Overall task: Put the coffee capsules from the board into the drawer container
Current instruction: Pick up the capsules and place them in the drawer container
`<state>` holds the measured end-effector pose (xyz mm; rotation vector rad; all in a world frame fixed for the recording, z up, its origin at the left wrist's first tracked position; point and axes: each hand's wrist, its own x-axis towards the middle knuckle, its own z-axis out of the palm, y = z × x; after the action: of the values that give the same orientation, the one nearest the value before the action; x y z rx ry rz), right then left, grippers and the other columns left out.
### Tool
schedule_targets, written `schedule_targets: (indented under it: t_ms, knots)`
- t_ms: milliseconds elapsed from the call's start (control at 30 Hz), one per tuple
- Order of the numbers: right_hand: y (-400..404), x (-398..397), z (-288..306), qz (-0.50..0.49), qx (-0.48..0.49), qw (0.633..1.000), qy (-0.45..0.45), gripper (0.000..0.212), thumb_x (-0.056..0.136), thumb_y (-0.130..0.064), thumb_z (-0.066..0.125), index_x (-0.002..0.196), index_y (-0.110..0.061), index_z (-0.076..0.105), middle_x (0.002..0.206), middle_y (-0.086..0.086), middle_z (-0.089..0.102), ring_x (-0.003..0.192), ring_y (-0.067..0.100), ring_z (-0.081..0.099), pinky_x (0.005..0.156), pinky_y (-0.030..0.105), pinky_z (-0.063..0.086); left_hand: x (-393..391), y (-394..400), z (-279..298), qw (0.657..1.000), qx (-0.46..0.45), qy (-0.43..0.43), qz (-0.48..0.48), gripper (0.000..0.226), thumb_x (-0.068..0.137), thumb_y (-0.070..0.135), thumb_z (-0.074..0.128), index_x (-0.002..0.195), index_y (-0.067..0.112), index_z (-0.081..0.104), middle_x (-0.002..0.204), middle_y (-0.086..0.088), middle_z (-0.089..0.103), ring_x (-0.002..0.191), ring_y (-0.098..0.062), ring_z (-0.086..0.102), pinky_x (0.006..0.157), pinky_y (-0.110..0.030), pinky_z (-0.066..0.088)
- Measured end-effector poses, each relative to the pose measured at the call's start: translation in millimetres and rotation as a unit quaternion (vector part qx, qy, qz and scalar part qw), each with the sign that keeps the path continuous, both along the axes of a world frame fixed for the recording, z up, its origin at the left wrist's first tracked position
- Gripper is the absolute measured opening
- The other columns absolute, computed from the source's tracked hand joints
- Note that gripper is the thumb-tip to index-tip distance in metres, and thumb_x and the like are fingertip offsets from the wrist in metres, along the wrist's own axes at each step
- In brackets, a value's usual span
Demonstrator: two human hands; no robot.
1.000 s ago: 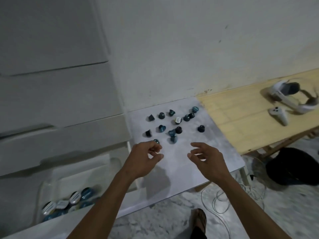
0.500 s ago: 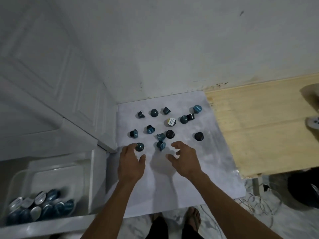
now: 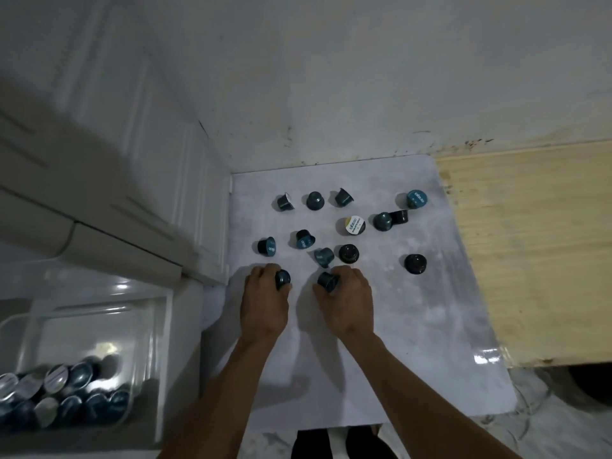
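Dark teal and black, the coffee capsules lie scattered over the pale marbled board, most of them just beyond the hands and some further off toward the wall. The left hand curls its fingers round one upright capsule at the near edge of the scatter; the right hand pinches another capsule lying tipped on its side. Both hands rest low on the board, close beside each other.

The drawer container, a clear tub in an open white drawer, sits down and to the left of the left hand, already holding a heap of capsules at its near end.

These capsules look small, light and rigid, with smooth tapered walls and a foil lid, so they probably slide or roll if nudged. The sure hold is across the body just under the flared rim, thumb against fingers; squeezing the foil face risks denting it. Whether either capsule has left the board yet is hard to say, since the fingers hide the underside.
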<state>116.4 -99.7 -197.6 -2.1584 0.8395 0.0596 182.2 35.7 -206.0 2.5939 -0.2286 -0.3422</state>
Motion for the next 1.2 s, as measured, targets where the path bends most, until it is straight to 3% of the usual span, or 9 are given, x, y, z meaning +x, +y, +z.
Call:
schedule_targets:
  t_ms: [133,267,333,400,533,700,800,1033,1200]
  knots:
    - [-10.0,-8.7,8.4,0.035,-0.032,0.999,-0.010,0.025,0.082,-0.031,0.070,0.102,-0.018,0.064,0.095,0.003,0.058,0.086,0.024,0.058,0.067,0.026,0.038,-13.5,-2.3,10.9,0.995,-0.091,0.016,0.029,0.021,0.090,0.012,0.063,0.110,0.012,0.054,0.101,-0.004,0.058,0.093,-0.018,0.056,0.078,-0.026,0.041]
    - [-28.2,-14.3,18.8,0.100,-0.046,0.993,-0.037,0.036,0.080,-0.019,0.073,0.115,-0.014,0.063,0.106,0.009,0.061,0.090,0.028,0.061,0.070,0.026,0.042,-19.8,-3.9,13.2,0.990,-0.132,0.030,-0.032,0.049,0.092,0.008,0.061,0.138,0.017,0.048,0.118,-0.002,0.053,0.107,-0.013,0.053,0.098,-0.026,0.044]
    - [-35.2,-13.4,19.9,0.128,-0.082,0.988,-0.036,0.035,0.082,-0.019,0.070,0.116,-0.013,0.061,0.107,0.008,0.060,0.089,0.029,0.061,0.068,0.028,0.043,-21.4,-6.4,12.4,0.990,-0.130,0.018,-0.051,0.043,0.092,0.007,0.060,0.134,0.013,0.053,0.123,-0.004,0.050,0.109,-0.009,0.050,0.100,-0.023,0.043]
    - [-38.3,-12.6,16.6,0.154,-0.119,0.980,-0.040,0.030,0.083,-0.018,0.067,0.111,-0.013,0.061,0.105,0.008,0.059,0.089,0.029,0.059,0.067,0.031,0.046,-25.3,-9.2,10.0,0.989,-0.142,0.005,-0.045,0.037,0.090,0.007,0.063,0.126,0.012,0.056,0.119,-0.003,0.052,0.101,-0.006,0.051,0.093,-0.019,0.045]
    - [-36.4,-17.1,1.6,0.168,-0.139,0.973,-0.074,0.030,0.083,-0.013,0.067,0.113,-0.011,0.063,0.107,0.009,0.060,0.096,0.030,0.056,0.070,0.036,0.051,-37.1,-11.2,-5.8,0.984,-0.169,-0.048,-0.032,0.023,0.085,0.013,0.071,0.104,0.017,0.058,0.101,0.004,0.060,0.091,-0.012,0.057,0.083,-0.033,0.052]
    - [-35.2,-33.3,-18.5,0.162,-0.101,0.975,-0.114,0.047,0.082,-0.016,0.073,0.126,-0.014,0.058,0.117,0.007,0.059,0.106,0.026,0.056,0.086,0.029,0.050,-50.5,-8.9,-24.0,0.980,-0.176,-0.095,-0.001,0.028,0.083,0.020,0.075,0.108,0.013,0.062,0.106,-0.001,0.068,0.101,-0.017,0.062,0.089,-0.039,0.053]
    - [-39.0,-44.8,-23.1,0.142,-0.079,0.974,-0.161,0.044,0.082,-0.016,0.076,0.122,-0.013,0.060,0.121,0.005,0.062,0.110,0.022,0.057,0.093,0.024,0.046,-53.8,-7.9,-28.4,0.978,-0.179,-0.103,0.005,0.033,0.083,0.020,0.075,0.111,0.010,0.062,0.109,-0.005,0.068,0.104,-0.020,0.062,0.090,-0.043,0.054]
    - [-41.4,-44.6,-32.4,0.129,-0.096,0.963,-0.214,0.030,0.080,-0.017,0.078,0.109,-0.010,0.071,0.107,0.005,0.070,0.099,0.021,0.064,0.091,0.015,0.045,-53.7,-12.0,-26.4,0.976,-0.181,-0.119,0.015,0.030,0.081,0.018,0.076,0.107,0.006,0.066,0.106,-0.008,0.070,0.101,-0.023,0.064,0.089,-0.045,0.055]
    - [-42.2,-50.2,-9.5,0.122,-0.059,0.956,-0.259,0.026,0.076,-0.013,0.081,0.102,-0.012,0.073,0.100,0.002,0.073,0.090,0.019,0.067,0.081,0.019,0.050,-70.2,-12.7,6.2,0.970,-0.205,-0.127,0.033,0.026,0.081,0.013,0.077,0.106,0.013,0.069,0.105,0.001,0.070,0.100,-0.015,0.062,0.090,-0.029,0.051]
